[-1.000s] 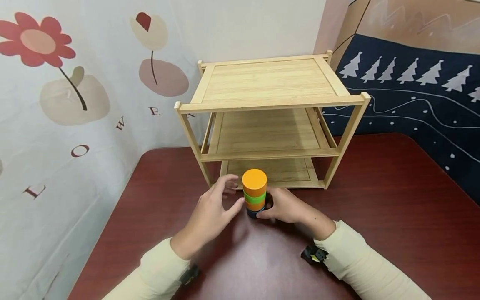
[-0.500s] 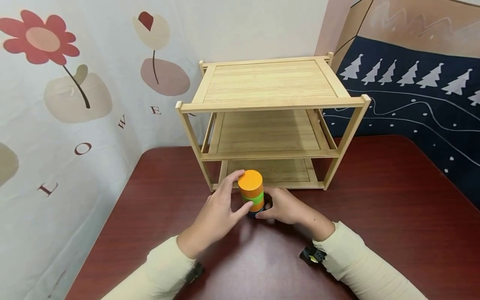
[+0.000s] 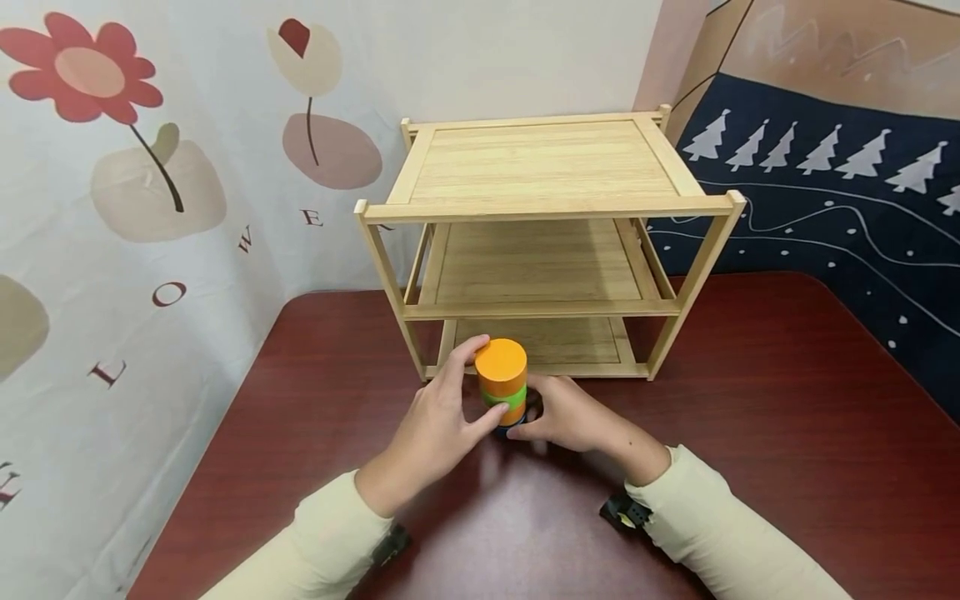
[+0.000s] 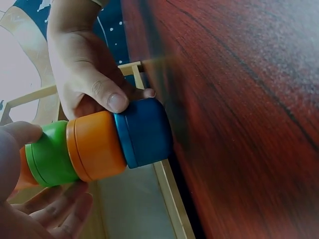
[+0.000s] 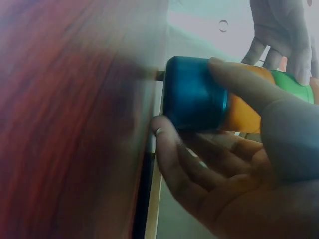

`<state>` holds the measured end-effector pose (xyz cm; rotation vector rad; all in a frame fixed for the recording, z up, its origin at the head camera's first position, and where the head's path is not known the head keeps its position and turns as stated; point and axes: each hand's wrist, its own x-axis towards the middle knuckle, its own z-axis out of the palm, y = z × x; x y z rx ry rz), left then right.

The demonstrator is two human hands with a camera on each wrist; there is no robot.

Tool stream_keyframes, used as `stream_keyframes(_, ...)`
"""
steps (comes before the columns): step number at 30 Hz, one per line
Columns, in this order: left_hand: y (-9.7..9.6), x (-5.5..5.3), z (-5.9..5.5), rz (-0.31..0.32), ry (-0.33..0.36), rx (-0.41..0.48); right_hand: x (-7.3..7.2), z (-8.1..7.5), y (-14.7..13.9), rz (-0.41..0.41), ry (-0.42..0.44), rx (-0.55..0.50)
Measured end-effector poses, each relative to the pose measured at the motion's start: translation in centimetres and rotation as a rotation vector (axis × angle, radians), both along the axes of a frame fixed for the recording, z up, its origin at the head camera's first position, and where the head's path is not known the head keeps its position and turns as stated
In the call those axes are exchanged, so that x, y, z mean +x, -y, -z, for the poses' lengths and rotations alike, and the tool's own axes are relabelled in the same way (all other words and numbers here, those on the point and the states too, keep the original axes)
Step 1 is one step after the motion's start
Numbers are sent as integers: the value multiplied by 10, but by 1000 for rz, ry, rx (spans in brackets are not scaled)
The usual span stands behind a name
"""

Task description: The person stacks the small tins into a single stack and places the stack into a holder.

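A stack of small round lidded containers stands upright on the table, in front of a wooden rack. From the bottom it runs blue [image 4: 144, 132], orange [image 4: 97, 147], green [image 4: 52, 154], and a second orange one [image 3: 501, 360] on top. My left hand [image 3: 431, 433] grips the upper part from the left, its thumb on the green container and fingers curled round the far side. Low on the right, my right hand [image 3: 576, 412] holds the blue container between thumb and fingers. In the head view the fingertips of my right hand are mostly hidden behind the stack.
The pale wooden rack [image 3: 540, 310] with three shelves stands just behind the stack. A dark red table [image 3: 765, 400] lies under everything. Printed fabric [image 3: 225, 125] with flowers hangs at left, and a dark one with trees [image 3: 810, 200] at right.
My left hand has moved right and taken hold of the stack's upper part. The stack has shifted slightly left, while my right hand keeps its hold at the bottom.
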<state>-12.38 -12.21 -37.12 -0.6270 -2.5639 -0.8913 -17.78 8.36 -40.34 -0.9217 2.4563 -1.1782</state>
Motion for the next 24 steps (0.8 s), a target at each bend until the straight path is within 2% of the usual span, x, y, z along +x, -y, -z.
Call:
stream_keyframes(10,1,4,-7,5,-18,45,4,-9,0,-3,-41,-41)
stream_keyframes(16,1,6,-13,-2,-59,49,6,-17,1,7,-75,-53)
stream_keyframes(24,3,5,-19,53,-86,56,13,-25,0,11,-103,-61)
